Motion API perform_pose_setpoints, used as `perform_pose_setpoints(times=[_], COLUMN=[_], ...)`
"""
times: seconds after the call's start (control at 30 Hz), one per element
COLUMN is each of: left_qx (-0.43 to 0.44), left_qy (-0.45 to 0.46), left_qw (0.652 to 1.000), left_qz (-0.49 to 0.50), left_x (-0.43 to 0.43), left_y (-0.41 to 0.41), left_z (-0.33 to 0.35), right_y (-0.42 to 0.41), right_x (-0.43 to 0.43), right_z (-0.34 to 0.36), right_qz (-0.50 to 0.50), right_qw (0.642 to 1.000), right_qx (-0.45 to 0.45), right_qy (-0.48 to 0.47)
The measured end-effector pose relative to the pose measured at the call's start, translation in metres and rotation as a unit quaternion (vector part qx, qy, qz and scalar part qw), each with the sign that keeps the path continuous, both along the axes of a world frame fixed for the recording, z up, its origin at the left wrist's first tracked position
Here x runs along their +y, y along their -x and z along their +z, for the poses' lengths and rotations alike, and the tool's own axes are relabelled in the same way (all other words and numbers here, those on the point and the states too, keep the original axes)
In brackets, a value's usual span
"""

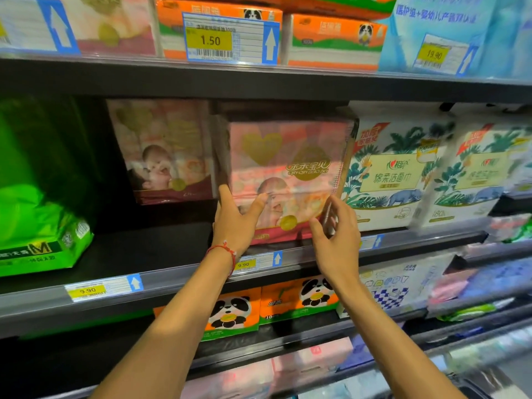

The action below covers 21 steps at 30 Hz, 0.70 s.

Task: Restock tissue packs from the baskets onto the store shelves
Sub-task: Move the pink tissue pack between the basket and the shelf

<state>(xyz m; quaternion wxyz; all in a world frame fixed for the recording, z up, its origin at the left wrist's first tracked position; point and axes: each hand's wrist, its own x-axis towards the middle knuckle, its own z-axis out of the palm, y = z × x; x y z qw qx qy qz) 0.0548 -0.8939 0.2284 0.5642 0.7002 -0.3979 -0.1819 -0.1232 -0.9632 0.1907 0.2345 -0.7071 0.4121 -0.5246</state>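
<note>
A pink tissue pack [290, 168] with gold hearts and a baby picture stands upright at the front of the middle shelf [178, 280]. My left hand [234, 220] lies flat against its lower left corner, fingers spread, a red string on the wrist. My right hand [335, 234] touches the pack's lower right edge with fingers apart, thumb on the front. A second pink pack [167, 151] of the same kind sits further back on the shelf, to the left.
A green pack [37, 203] stands at the left of the same shelf, white palm-print packs [397, 171] at the right. Orange panda packs [334, 38] fill the shelf above, and more orange panda packs [233, 312] sit on the shelf below. Price tags line the shelf edges.
</note>
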Motion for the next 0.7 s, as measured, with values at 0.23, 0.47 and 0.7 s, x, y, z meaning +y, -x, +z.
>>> perform_pose_setpoints(times=[0.23, 0.47, 0.7], left_qx=[-0.104, -0.442, -0.581], left_qy=[0.099, 0.019, -0.084], left_qw=[0.986, 0.896, 0.802], left_qz=[0.088, -0.034, -0.108], left_x=[0.043, 0.081, 0.108], left_y=[0.018, 0.043, 0.096], left_z=[-0.006, -0.027, -0.052], right_y=[0.032, 0.065, 0.142], right_x=[0.019, 0.059, 0.113], right_z=[0.013, 0.015, -0.017], right_qz=[0.010, -0.028, -0.020], right_qw=[0.987, 0.925, 0.868], right_qx=[0.148, 0.340, 0.464], right_qy=[0.054, 0.168, 0.177])
